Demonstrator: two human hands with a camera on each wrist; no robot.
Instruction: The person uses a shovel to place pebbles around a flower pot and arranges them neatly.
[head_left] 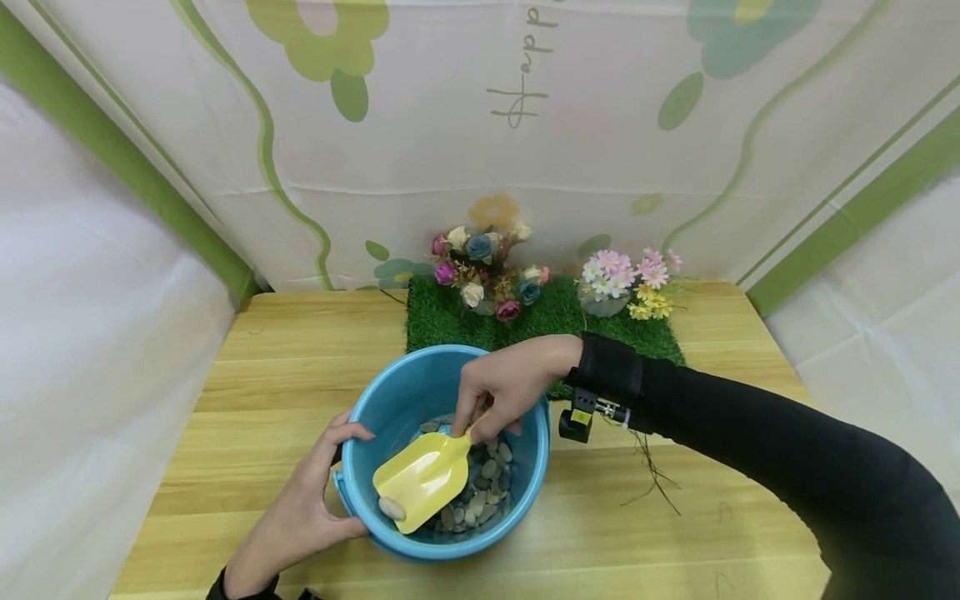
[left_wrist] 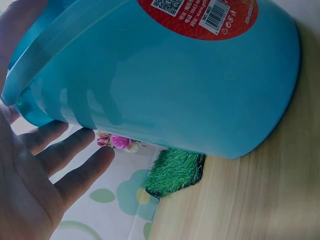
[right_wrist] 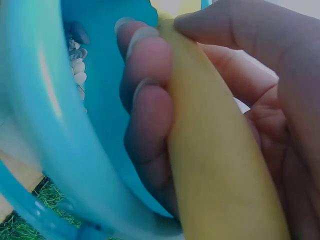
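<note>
the yellow shovel point(head_left: 427, 471) is in the mouth of the blue bucket point(head_left: 390, 392), above loose stones point(head_left: 476, 504), with a pale stone point(head_left: 391, 508) at its front edge; the right hand point(head_left: 506, 383) grips the handle point(right_wrist: 215, 145), and a level blade moved slowly should stop that stone slipping off. the left hand point(head_left: 307, 487) holds the bucket at its rim, other fingers spread outside, which should check sliding on the wooden table point(head_left: 277, 358).
</note>
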